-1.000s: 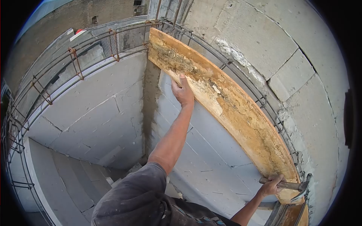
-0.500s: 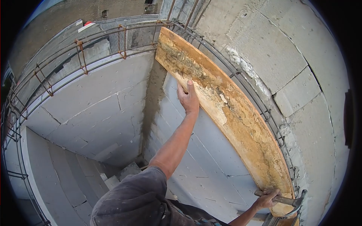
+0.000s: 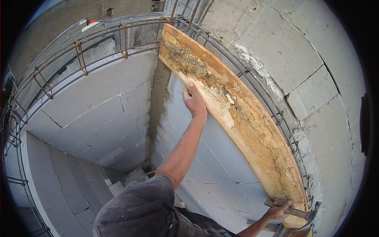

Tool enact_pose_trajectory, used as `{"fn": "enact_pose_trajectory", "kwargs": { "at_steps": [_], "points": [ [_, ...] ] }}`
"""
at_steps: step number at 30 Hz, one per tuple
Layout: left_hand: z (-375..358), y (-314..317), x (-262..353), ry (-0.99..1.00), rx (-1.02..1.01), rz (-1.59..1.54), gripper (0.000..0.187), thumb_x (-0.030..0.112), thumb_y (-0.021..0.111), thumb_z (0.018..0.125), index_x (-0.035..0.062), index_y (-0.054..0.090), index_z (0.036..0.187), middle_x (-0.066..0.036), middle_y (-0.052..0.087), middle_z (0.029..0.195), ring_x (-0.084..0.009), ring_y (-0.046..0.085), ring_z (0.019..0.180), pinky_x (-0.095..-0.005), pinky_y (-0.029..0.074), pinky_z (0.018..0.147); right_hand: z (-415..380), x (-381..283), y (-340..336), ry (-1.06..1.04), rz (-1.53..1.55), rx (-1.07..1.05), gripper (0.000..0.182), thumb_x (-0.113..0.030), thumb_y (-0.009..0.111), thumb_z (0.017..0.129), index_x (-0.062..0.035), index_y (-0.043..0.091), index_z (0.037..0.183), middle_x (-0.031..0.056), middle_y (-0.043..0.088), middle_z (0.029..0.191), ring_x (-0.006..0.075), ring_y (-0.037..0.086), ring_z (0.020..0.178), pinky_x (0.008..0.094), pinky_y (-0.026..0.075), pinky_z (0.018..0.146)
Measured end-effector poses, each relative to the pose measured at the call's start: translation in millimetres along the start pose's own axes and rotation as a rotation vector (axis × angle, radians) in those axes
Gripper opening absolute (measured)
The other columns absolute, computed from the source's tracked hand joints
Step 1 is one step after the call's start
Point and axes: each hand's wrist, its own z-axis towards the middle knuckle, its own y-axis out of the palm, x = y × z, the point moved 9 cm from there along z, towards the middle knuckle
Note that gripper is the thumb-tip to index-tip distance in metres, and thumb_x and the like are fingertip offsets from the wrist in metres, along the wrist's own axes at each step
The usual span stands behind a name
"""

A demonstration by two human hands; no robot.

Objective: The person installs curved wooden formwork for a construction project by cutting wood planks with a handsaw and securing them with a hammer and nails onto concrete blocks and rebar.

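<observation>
A long wooden board (image 3: pixel 233 114) with peeling, stained patches stands on edge along the top of a block wall, beside a steel rebar cage. My left hand (image 3: pixel 194 102) grips its lower edge, thumb lying on the face and fingers hidden behind. Near the board's right end, my right hand (image 3: pixel 278 209) is closed around the handle of a hammer (image 3: pixel 301 213). The hammer's metal head lies at the end of the board, and my right hand is close to the board's face.
Rebar cage (image 3: pixel 81 57) runs along the left wall top and behind the board. Pale block walls (image 3: pixel 98 106) meet at a mortared corner (image 3: pixel 156 102). A higher concrete block wall (image 3: pixel 292 51) rises at right. Thin nails or wires stick out below the board.
The board's far end has shifted slightly up and left in view, and my left hand has moved a little left with it. My right hand and the hammer have barely moved.
</observation>
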Motion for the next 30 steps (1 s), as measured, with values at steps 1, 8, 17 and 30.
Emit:
{"fn": "enact_pose_trajectory", "kwargs": {
  "at_steps": [1,8,17,30],
  "points": [
    [-2,-2,-2,0.014,-0.001,-0.026,0.057,0.044,0.05,0.103,-0.003,0.046,0.135,-0.013,0.059,0.122,-0.0201,0.059,0.108,-0.0322,0.049,0.091,0,0,-1,0.013,0.018,0.004,0.022,-0.019,0.055,0.102,-0.004,0.045,0.089,0.0006,0.039,0.053,0.0105,0.039,0.045,0.0263,0.038,0.047],
    [-13,0,12,0.077,-0.007,-0.074,0.057,0.041,0.049,0.103,-0.004,0.044,0.137,-0.014,0.057,0.121,-0.0204,0.057,0.106,-0.0323,0.048,0.091,3,6,-6,0.065,0.099,0.0,0.023,-0.022,0.055,0.102,-0.0045,0.046,0.09,0.0003,0.039,0.056,0.0098,0.039,0.045,0.0256,0.038,0.045],
    [-8,-5,7,-0.028,-0.001,-0.1,0.052,0.04,0.044,0.105,-0.0031,0.045,0.135,-0.015,0.058,0.125,-0.0224,0.059,0.112,-0.0347,0.051,0.094,5,13,-6,0.085,0.07,-0.018,0.022,-0.022,0.053,0.103,-0.0017,0.048,0.095,-0.0004,0.038,0.057,0.01,0.038,0.047,0.0268,0.038,0.046],
    [38,-8,7,-0.079,0.019,0.191,0.079,0.056,0.028,0.104,-0.0141,0.048,0.133,-0.023,0.057,0.128,-0.0306,0.057,0.11,-0.0412,0.043,0.096,2,12,0,0.096,0.156,-0.054,0.018,-0.02,0.052,0.103,-0.0042,0.046,0.096,-0.0011,0.034,0.058,0.0096,0.037,0.049,0.0267,0.039,0.05]
  ]
}}
